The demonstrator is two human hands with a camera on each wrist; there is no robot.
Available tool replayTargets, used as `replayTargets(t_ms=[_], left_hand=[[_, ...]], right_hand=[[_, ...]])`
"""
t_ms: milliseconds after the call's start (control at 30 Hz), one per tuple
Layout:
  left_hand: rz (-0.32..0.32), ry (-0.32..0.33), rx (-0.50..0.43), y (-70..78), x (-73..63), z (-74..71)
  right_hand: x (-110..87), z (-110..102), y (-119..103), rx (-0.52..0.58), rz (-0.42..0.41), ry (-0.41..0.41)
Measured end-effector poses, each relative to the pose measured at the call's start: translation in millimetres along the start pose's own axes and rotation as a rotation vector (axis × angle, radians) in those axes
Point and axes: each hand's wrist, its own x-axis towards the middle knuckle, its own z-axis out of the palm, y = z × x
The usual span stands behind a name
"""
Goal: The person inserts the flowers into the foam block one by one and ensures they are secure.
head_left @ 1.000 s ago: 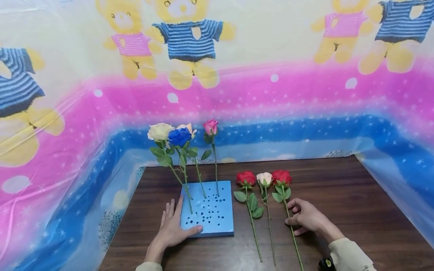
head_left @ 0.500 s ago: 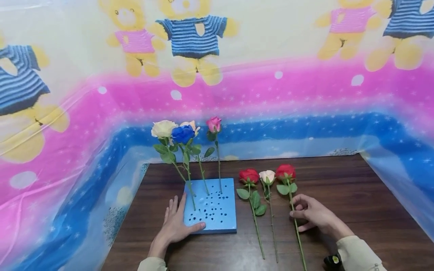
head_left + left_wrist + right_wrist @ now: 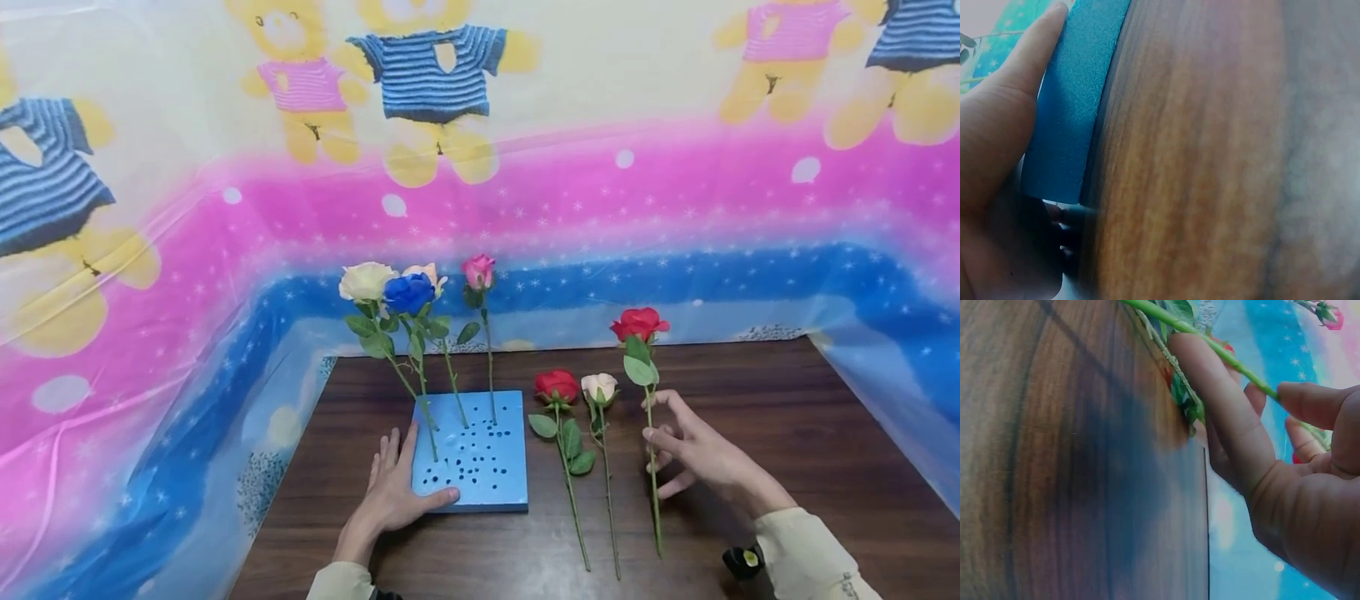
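Observation:
My right hand (image 3: 701, 454) pinches the stem of a red rose (image 3: 639, 323), which stands nearly upright above the table. In the right wrist view its green stem (image 3: 1249, 375) runs between thumb and fingers. My left hand (image 3: 396, 493) rests at the near left corner of a light blue foam block (image 3: 513, 492) full of small holes. Its fingers are straight along the left side, with the thumb at the front edge. Stuck in the block are a cream rose (image 3: 366, 282), a blue rose (image 3: 408, 293), a pale peach rose (image 3: 438, 283) partly hidden behind it, and a pink rose (image 3: 478, 271).
Between the block and my right hand, another red rose (image 3: 557, 387) and a pale pink rose (image 3: 600, 388) lie side by side on the dark wooden table (image 3: 720, 375). A printed bear cloth (image 3: 555, 200) hangs behind and at the sides.
My right hand has raised the red rose from the table, its bloom moving up and its stem tilting upright. My left hand stays at the block. The head view has shifted slightly.

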Motion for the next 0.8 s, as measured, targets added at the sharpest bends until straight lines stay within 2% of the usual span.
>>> replayTargets(t_ms=[200, 433, 800], left_hand=[[0.003, 0.015, 0.003, -1.9, 0.8, 0.4], [0.003, 0.02, 0.006, -2.7, 0.8, -0.1], [0.011, 0.011, -0.016, -2.1, -0.4, 1.2]], right_hand=[[3.4, -3.7, -10.5, 0.012, -0.14, -0.029], [5.5, -6.3, -11.6, 0.067, -0.277, -0.04], [15.1, 1.4, -28.6, -0.021, -0.433, 0.082]])
